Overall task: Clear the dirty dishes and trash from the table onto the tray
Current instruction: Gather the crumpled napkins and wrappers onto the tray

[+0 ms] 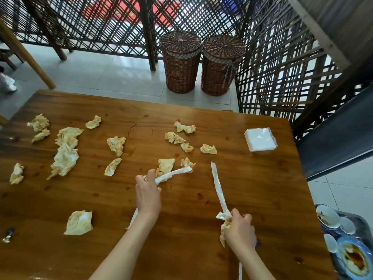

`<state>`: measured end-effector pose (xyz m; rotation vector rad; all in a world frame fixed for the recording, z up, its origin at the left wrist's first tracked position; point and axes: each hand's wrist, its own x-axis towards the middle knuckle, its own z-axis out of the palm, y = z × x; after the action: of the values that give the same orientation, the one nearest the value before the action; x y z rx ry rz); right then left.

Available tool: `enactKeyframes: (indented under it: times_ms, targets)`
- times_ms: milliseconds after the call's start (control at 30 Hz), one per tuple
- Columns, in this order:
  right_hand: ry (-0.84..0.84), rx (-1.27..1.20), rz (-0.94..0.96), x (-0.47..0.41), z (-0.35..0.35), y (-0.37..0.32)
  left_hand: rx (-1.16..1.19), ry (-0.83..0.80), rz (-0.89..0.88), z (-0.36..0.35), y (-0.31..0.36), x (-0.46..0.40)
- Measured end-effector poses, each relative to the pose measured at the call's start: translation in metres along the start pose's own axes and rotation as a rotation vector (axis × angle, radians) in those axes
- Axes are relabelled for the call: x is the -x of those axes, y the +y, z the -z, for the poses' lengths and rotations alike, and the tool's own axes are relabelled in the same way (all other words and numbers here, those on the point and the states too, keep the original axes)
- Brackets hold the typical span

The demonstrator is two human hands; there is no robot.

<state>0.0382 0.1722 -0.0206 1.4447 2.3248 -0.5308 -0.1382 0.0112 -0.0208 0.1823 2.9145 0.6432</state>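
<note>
Several crumpled, stained napkins (65,158) lie scattered over the wooden table (252,188). My left hand (148,194) grips a long white paper wrapper (173,173) whose far end reaches a crumpled napkin (164,167). My right hand (240,231) holds a second long white wrapper (219,188) together with a crumpled napkin (223,232). A metal tray (363,221) at the lower right holds dirty blue-and-white plates (328,217) and small dishes.
A clear box of white napkins (260,139) sits at the table's far right. Two lidded wicker baskets (180,61) stand on the floor beyond the table, in front of a lattice screen. A small wrapper (9,235) lies at the left edge.
</note>
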Motion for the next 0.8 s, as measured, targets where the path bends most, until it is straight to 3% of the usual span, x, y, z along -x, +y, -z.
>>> enactKeyframes:
  times_ms: [333,667,800]
  targets:
    - [-0.042,-0.192,0.161,-0.016,-0.006,0.002,0.080,-0.017,-0.080,-0.031,0.049,-0.031]
    - [0.093,-0.476,0.244,-0.038,0.022,-0.024,-0.044,-0.097,0.011,-0.048,0.034,-0.056]
    - [0.135,-0.542,0.241,-0.047,0.024,-0.033,-0.026,-0.024,0.003,-0.044,0.029,-0.062]
